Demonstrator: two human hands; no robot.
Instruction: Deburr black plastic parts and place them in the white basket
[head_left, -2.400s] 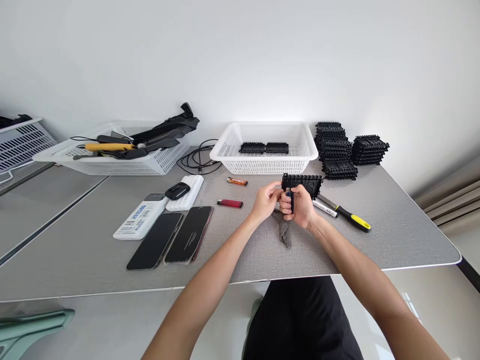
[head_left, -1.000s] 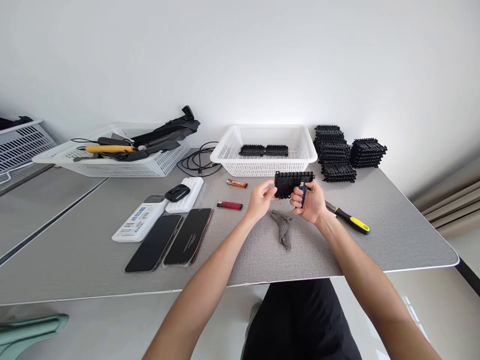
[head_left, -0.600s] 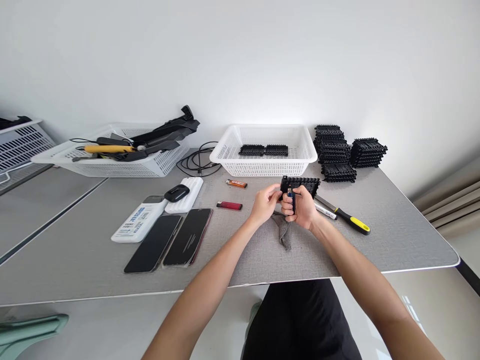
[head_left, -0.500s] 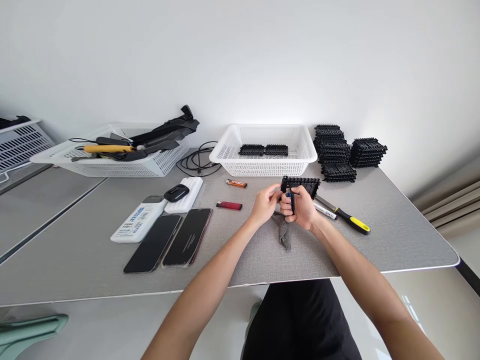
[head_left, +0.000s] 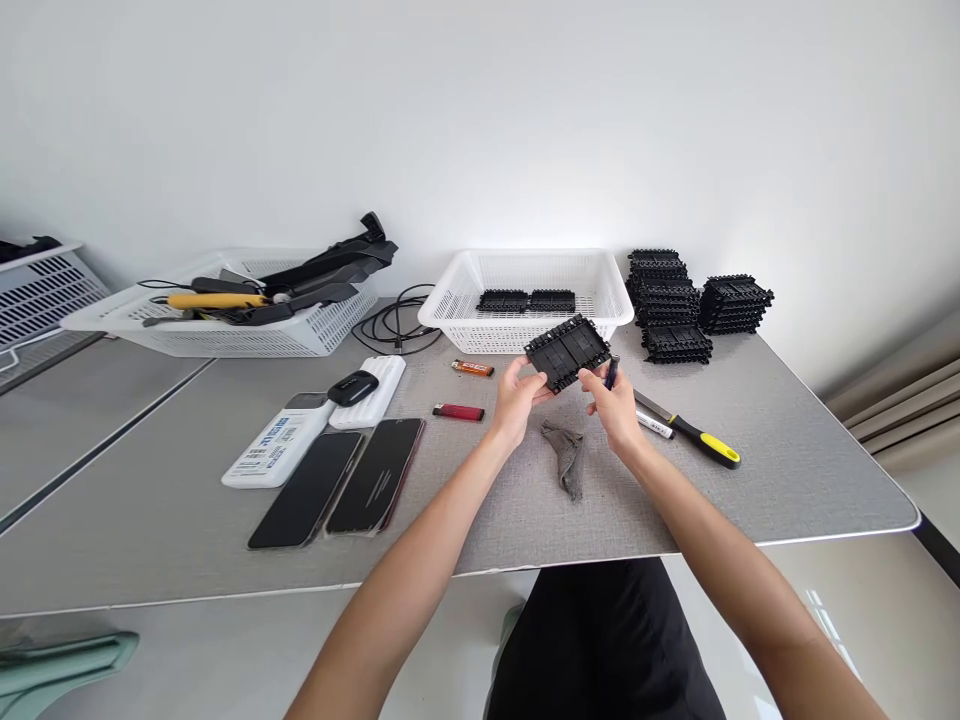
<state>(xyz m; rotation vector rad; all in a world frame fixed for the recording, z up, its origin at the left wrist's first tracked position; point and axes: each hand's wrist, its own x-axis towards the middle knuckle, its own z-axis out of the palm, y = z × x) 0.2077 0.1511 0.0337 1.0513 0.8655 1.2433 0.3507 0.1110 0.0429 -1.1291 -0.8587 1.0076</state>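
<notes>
Both forearms are bare from the lower edge of the view to the wrists, with no sleeve, watch, band or glove on either. The left hand (head_left: 516, 393) and the right hand (head_left: 616, 402) are bare too, and no ring shows on the fingers that can be seen. Below the near edge of the grey table (head_left: 675, 500), between the two forearms, shows a plain black garment (head_left: 600, 640) without print or visible seams.

Head-worn view, down over table (head_left: 787, 470)
</notes>
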